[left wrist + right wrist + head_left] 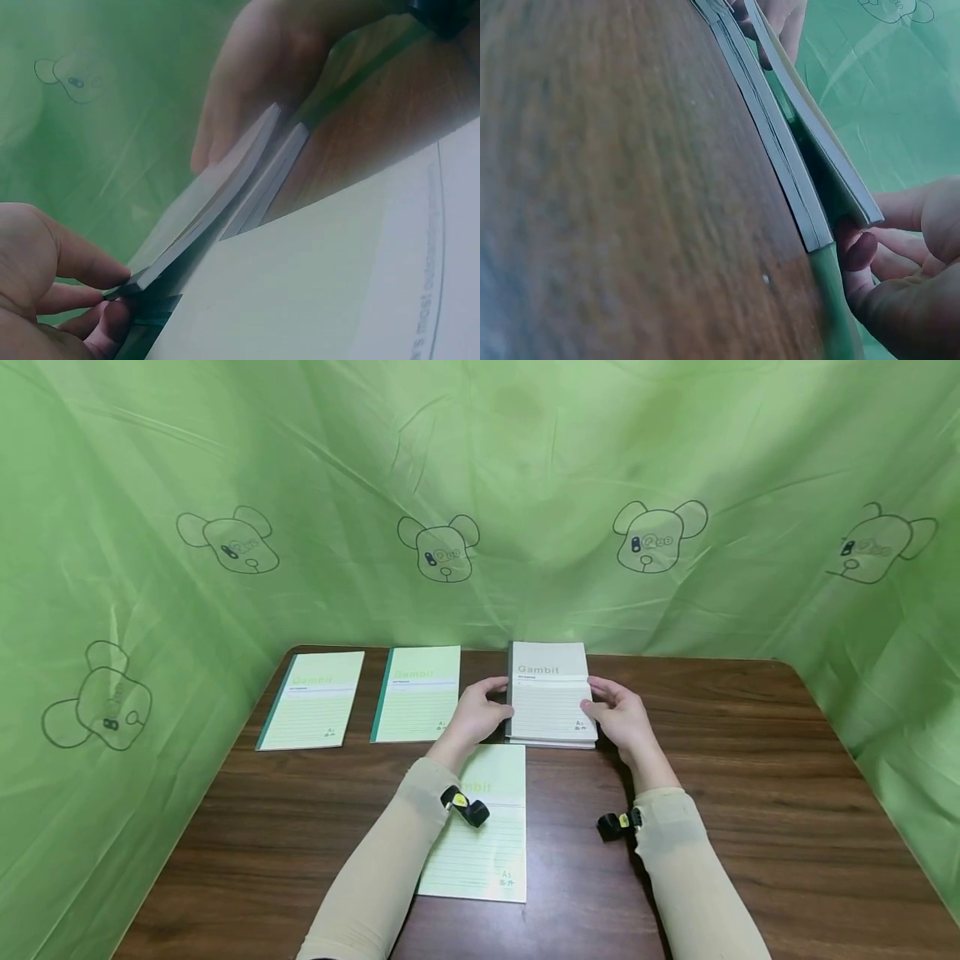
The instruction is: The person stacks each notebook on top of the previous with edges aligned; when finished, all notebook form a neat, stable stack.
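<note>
Both hands hold a grey-covered "Gambit" notebook (551, 702) at the back middle of the table. My left hand (480, 714) pinches its dark spine edge; in the left wrist view thumb and fingers (94, 262) grip that edge. On the opposite side, my right hand (621, 718) pinches the right edge, thumb against the book in the right wrist view. Beneath it lies a stack of notebooks (769, 142), with a gap showing between the stack and the held notebook (817, 124). A pale green notebook (487, 852) lies nearer, partly under my left forearm.
Two more pale green notebooks with dark green spines, one at the far left (311, 702) and one beside it (416, 697), lie on the brown wooden table (750, 793). A green curtain (540, 460) with bear-head drawings surrounds the table's back and sides.
</note>
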A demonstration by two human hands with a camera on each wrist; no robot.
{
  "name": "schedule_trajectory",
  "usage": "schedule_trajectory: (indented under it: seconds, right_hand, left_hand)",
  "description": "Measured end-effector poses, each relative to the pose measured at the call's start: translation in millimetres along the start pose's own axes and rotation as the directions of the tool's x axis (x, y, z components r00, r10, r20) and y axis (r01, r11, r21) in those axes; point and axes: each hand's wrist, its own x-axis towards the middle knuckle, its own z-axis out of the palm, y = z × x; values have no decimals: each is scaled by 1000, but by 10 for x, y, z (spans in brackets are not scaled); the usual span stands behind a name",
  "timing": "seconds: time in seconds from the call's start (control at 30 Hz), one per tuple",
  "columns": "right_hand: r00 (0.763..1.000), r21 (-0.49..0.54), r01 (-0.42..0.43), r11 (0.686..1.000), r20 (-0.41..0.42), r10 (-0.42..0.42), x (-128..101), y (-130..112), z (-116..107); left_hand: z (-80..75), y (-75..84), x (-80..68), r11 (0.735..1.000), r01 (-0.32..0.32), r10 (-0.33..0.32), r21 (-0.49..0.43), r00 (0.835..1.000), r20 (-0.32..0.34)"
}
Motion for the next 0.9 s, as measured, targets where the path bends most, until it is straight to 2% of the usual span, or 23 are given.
schedule_trajectory:
  seconds: [0.2,0.47,0.7,0.9]
  right_hand:
    - [999,-39,-26,999,33,27,-13,-34,-2]
    - [997,-144,-7,990,79,18,-30,-77,-25]
    - [997,-108,-15,994,80,24,-45,-103,-55]
    - [998,-122,-7,992,65,15,-37,-76,-61]
  left_hand:
    - [2,13,-3,1000,-9,9,16,1000,7]
    - [15,-17,27,999,-13,13,31,1000,-2]
    - [5,-22,15,998,-3,3,58,1000,-11]
    - [3,-3,1,997,2,-2,74,1000,-8]
